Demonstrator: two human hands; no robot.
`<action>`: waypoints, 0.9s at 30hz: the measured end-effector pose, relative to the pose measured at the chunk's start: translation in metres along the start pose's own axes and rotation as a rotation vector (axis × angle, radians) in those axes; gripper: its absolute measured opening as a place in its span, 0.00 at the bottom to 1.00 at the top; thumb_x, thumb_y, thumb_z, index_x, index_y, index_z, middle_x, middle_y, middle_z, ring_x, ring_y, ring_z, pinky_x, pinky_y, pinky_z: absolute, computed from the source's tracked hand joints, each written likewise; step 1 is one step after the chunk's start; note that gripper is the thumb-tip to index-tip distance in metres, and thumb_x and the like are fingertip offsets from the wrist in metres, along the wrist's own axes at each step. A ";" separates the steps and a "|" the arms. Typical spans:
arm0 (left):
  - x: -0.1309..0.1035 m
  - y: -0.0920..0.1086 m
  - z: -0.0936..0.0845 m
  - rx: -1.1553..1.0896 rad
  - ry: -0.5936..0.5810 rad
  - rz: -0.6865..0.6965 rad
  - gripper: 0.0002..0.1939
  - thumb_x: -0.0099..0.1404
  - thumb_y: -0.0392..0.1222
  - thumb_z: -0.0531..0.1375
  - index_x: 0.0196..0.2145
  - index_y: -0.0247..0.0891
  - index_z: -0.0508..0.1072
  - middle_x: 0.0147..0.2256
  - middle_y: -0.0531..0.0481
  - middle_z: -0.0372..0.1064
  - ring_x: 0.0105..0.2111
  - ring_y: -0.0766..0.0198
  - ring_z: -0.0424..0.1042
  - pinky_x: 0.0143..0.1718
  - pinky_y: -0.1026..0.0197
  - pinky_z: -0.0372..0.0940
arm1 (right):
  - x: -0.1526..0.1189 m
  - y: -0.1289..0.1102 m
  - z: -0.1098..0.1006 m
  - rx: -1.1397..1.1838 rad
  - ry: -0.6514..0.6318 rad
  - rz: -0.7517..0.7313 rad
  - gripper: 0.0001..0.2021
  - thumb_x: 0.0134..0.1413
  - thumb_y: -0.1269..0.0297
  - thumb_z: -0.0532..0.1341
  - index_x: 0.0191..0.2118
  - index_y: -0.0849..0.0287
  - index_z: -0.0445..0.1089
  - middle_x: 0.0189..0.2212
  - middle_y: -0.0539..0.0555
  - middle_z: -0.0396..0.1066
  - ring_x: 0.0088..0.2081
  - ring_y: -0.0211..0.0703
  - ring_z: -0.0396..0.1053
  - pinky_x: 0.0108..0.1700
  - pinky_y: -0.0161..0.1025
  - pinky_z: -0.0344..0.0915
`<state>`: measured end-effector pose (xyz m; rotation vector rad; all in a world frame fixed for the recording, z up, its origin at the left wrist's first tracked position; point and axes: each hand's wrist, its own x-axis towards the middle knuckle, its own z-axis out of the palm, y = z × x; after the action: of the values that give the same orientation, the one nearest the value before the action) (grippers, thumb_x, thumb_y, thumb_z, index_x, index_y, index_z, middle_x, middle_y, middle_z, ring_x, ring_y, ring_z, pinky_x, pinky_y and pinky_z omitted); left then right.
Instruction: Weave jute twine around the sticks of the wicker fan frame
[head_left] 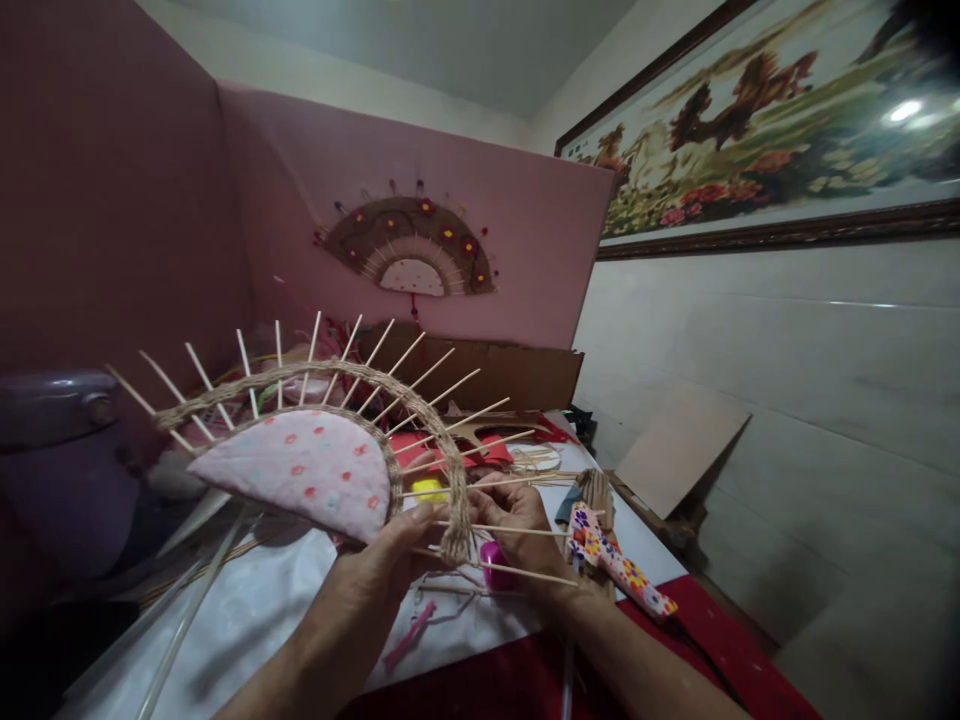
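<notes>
A half-round craft fan (300,465) is held up over the table, tilted down to the right. Its base is padded pale pink cloth with small red prints, and several thin wooden sticks spread out from it. Braided jute twine (420,408) arches across the sticks. My left hand (390,550) grips the fan's lower right corner, thumb on the front. The fingers of my right hand (517,520) are closed at the twine and sticks on the right end; their tips are partly hidden behind the fan.
On the right lies a flower-patterned glue gun (619,560). A yellow object (430,490), a magenta object (495,567) and a pink strip (409,635) are around my hands. A finished-looking fan (409,240) hangs on the pink board behind, above brown cardboard (517,372).
</notes>
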<state>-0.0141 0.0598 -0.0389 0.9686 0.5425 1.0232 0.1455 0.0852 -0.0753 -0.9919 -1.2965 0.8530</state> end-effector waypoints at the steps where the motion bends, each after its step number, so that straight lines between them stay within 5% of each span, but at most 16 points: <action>1: 0.000 -0.002 0.001 0.018 -0.003 -0.026 0.15 0.58 0.44 0.58 0.37 0.31 0.77 0.39 0.38 0.74 0.35 0.54 0.72 0.36 0.55 0.66 | -0.001 0.001 0.001 0.009 0.006 -0.005 0.14 0.45 0.55 0.62 0.25 0.63 0.66 0.19 0.47 0.63 0.21 0.33 0.60 0.24 0.31 0.57; 9: -0.002 -0.004 0.004 -0.055 -0.116 -0.238 0.16 0.62 0.43 0.55 0.41 0.31 0.74 0.36 0.38 0.75 0.34 0.53 0.74 0.41 0.50 0.65 | -0.007 0.001 0.006 0.011 0.044 0.020 0.13 0.49 0.55 0.59 0.27 0.61 0.65 0.23 0.50 0.66 0.23 0.36 0.64 0.25 0.33 0.61; 21: -0.001 0.000 0.001 0.050 -0.071 -0.223 0.15 0.61 0.45 0.55 0.35 0.29 0.75 0.27 0.41 0.73 0.27 0.58 0.72 0.33 0.55 0.67 | -0.003 0.007 -0.002 -0.174 0.086 -0.021 0.12 0.50 0.57 0.58 0.25 0.60 0.64 0.18 0.48 0.61 0.21 0.34 0.58 0.24 0.32 0.56; 27: -0.001 -0.001 0.001 0.019 -0.056 -0.228 0.16 0.60 0.44 0.57 0.42 0.31 0.72 0.38 0.38 0.73 0.32 0.51 0.74 0.36 0.49 0.67 | -0.004 0.004 -0.002 -0.190 0.100 -0.008 0.10 0.49 0.59 0.58 0.26 0.61 0.65 0.18 0.48 0.62 0.21 0.35 0.59 0.23 0.32 0.56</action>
<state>-0.0132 0.0586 -0.0389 0.9261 0.6016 0.7865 0.1470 0.0823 -0.0803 -1.1637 -1.3119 0.6737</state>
